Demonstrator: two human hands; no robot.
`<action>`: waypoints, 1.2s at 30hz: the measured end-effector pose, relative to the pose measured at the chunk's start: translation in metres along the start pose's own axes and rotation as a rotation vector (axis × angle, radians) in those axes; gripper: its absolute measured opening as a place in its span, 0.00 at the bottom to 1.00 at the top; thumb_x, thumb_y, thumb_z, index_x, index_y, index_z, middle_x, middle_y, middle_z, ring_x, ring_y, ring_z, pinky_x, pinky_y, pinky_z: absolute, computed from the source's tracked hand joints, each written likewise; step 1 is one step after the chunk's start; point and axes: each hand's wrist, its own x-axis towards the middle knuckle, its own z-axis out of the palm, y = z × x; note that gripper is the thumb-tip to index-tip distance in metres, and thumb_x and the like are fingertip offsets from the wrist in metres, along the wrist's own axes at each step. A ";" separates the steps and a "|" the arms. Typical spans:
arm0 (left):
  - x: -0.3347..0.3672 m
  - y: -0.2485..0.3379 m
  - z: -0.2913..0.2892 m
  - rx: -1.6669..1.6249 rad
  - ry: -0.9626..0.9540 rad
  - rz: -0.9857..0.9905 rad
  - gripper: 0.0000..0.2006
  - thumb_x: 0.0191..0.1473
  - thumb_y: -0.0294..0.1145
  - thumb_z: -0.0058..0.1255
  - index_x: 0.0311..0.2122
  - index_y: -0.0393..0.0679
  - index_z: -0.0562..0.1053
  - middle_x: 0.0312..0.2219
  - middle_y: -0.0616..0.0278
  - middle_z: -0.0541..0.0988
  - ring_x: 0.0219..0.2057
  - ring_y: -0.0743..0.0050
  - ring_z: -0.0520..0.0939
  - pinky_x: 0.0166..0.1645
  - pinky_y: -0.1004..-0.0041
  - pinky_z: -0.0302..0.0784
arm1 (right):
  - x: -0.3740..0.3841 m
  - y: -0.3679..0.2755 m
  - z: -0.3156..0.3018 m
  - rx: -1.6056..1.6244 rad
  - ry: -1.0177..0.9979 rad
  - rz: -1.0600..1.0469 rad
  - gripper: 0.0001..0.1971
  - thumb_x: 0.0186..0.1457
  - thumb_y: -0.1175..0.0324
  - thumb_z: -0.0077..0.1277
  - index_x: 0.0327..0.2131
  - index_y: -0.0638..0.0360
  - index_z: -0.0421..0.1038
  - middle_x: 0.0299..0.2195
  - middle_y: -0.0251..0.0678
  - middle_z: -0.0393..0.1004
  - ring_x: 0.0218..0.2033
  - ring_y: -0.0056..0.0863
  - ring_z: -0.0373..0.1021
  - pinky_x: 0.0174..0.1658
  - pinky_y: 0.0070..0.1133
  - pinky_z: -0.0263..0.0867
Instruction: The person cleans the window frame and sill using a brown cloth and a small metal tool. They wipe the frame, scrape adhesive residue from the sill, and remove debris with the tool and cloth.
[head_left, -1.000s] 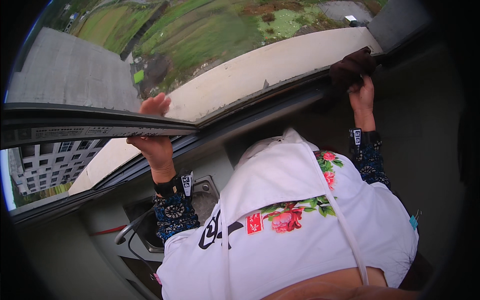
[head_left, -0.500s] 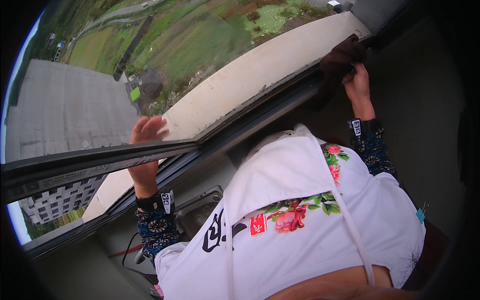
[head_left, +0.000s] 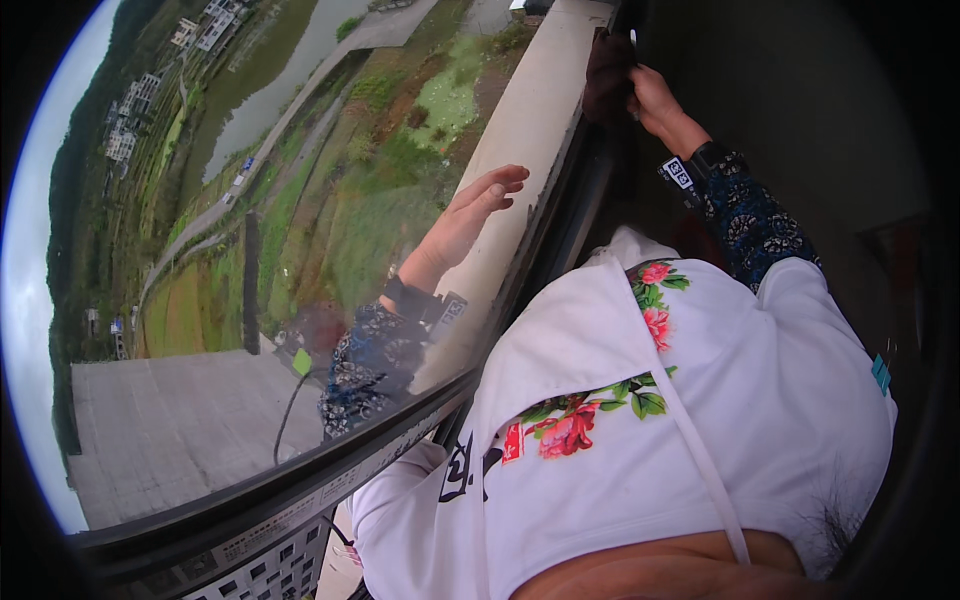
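Note:
A dark brown cloth [head_left: 608,75] is bunched at the far end of the window frame, gripped in my right hand [head_left: 655,98]. Its folds lie against the dark frame, and my fingertips are partly lost in shadow. Off to the left, my left hand [head_left: 475,212] is stretched out with nothing in it, near the pale outer ledge [head_left: 522,150]. The left forearm shows dimmed through the window glass [head_left: 300,400]. Both wrists wear black bands over blue patterned sleeves.
A dark sash rail [head_left: 270,490] crosses the lower left, and the window frame [head_left: 575,210] runs up beside the ledge. Beyond lie a grey concrete surface [head_left: 170,420], green fields and a road far below. My white flowered apron [head_left: 600,450] fills the lower middle.
The view has swung, so the frame runs more steeply. My left hand has reached farther forward, and its forearm now shows behind the glass. My right hand still holds the cloth, farther along the frame.

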 end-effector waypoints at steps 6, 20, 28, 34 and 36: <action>0.048 -0.049 0.031 0.004 -0.013 -0.007 0.24 0.70 0.41 0.39 0.64 0.37 0.64 0.60 0.55 0.70 0.65 0.65 0.65 0.69 0.69 0.56 | 0.006 0.004 -0.015 0.011 0.060 0.011 0.07 0.62 0.63 0.48 0.33 0.52 0.72 0.21 0.25 0.68 0.17 0.17 0.59 0.21 0.19 0.53; -0.047 -0.039 0.047 0.376 0.064 -0.083 0.24 0.60 0.21 0.41 0.63 0.38 0.66 0.57 0.56 0.73 0.59 0.68 0.72 0.64 0.70 0.64 | 0.016 0.020 -0.019 0.092 0.028 -0.007 0.08 0.59 0.62 0.49 0.37 0.53 0.73 0.24 0.24 0.69 0.20 0.16 0.60 0.23 0.19 0.54; -0.163 -0.029 0.036 0.121 -0.038 -0.466 0.27 0.57 0.21 0.46 0.63 0.40 0.65 0.58 0.53 0.72 0.56 0.66 0.75 0.59 0.69 0.71 | 0.019 0.026 -0.020 0.140 0.029 -0.004 0.07 0.60 0.63 0.48 0.36 0.52 0.72 0.26 0.23 0.69 0.23 0.16 0.61 0.26 0.18 0.55; -0.288 -0.011 -0.040 0.593 -0.231 -0.606 0.16 0.56 0.29 0.52 0.50 0.44 0.77 0.48 0.57 0.78 0.49 0.61 0.78 0.50 0.64 0.73 | 0.028 0.029 -0.026 0.180 -0.002 0.025 0.08 0.61 0.62 0.47 0.39 0.53 0.73 0.30 0.25 0.71 0.27 0.18 0.64 0.29 0.19 0.59; -0.317 0.009 -0.042 1.728 0.097 -0.700 0.06 0.52 0.34 0.54 0.34 0.45 0.78 0.36 0.55 0.80 0.42 0.51 0.79 0.44 0.60 0.72 | 0.028 0.027 -0.024 0.196 -0.012 0.042 0.09 0.63 0.64 0.46 0.42 0.53 0.73 0.34 0.25 0.72 0.30 0.17 0.65 0.31 0.18 0.60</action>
